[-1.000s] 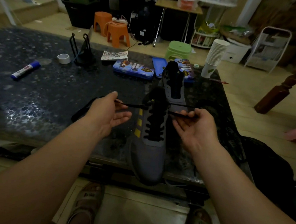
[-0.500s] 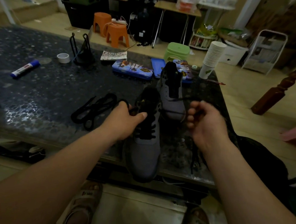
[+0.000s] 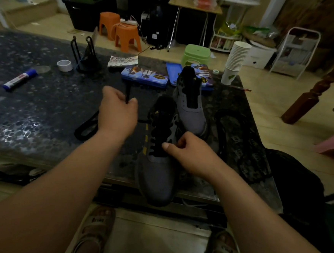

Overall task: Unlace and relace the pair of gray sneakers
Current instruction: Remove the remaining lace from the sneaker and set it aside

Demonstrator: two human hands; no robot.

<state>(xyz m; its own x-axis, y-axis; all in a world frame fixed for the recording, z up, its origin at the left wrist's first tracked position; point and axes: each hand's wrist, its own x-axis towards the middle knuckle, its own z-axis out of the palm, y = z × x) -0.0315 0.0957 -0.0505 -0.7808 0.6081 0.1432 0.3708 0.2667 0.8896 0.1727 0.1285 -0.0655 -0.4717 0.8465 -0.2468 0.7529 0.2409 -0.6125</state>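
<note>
My left hand (image 3: 116,113) pinches the flat black shoelace (image 3: 127,93) taut while my right hand (image 3: 190,150) curls its fingers on the gray fabric sneaker (image 3: 155,177), steadying it.

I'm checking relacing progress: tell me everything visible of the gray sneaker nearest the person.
The near sneaker is gray, suede-looking, with yellow stripes on one side and a black tongue. It stands upright on the dark table, toe toward the person, overhanging the near edge. Black lace crosses its lower eyelets; the left hand pinches one end, raised. The right hand lies curled against its eyelet row.
</note>
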